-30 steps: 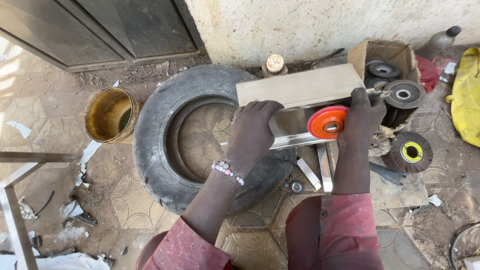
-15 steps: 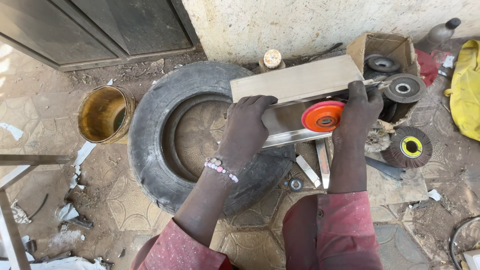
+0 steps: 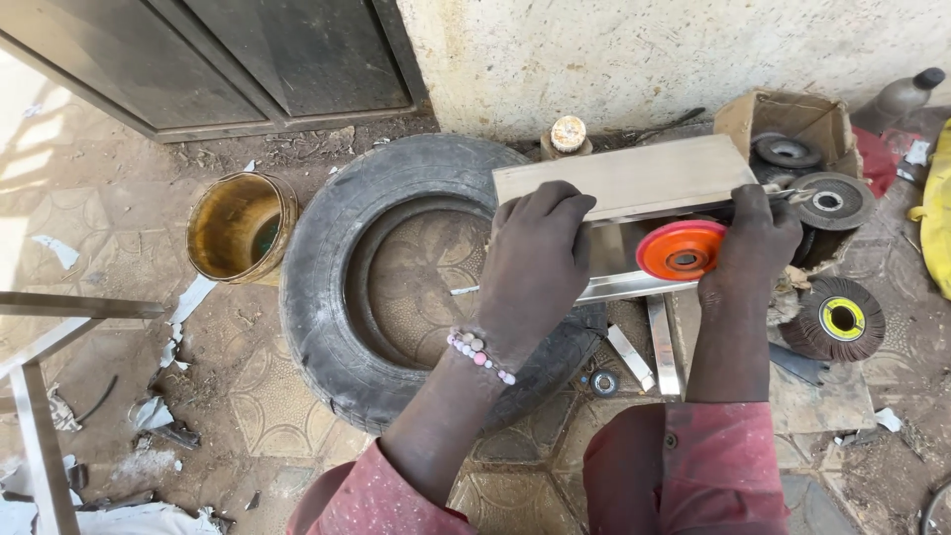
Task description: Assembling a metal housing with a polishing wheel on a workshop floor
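Note:
A shiny metal channel piece (image 3: 634,178) lies across the right side of an old black tyre (image 3: 337,307). My left hand (image 3: 535,263) presses down on the metal, fingers curled over its near edge. My right hand (image 3: 758,243) grips a tool that carries an orange disc (image 3: 681,250), and the disc sits against the lower flange of the metal. The tool's body is mostly hidden behind my hand.
A rusty yellow bucket (image 3: 241,226) stands left of the tyre. A cardboard box (image 3: 792,124) with dark discs sits at the right, and a flap wheel with a yellow centre (image 3: 837,319) lies near it. Metal strips (image 3: 662,347) lie under the piece. A metal frame (image 3: 40,396) stands at lower left.
The view has shifted slightly; both hands stay on the metal piece and the orange disc, which keep the same place against each other.

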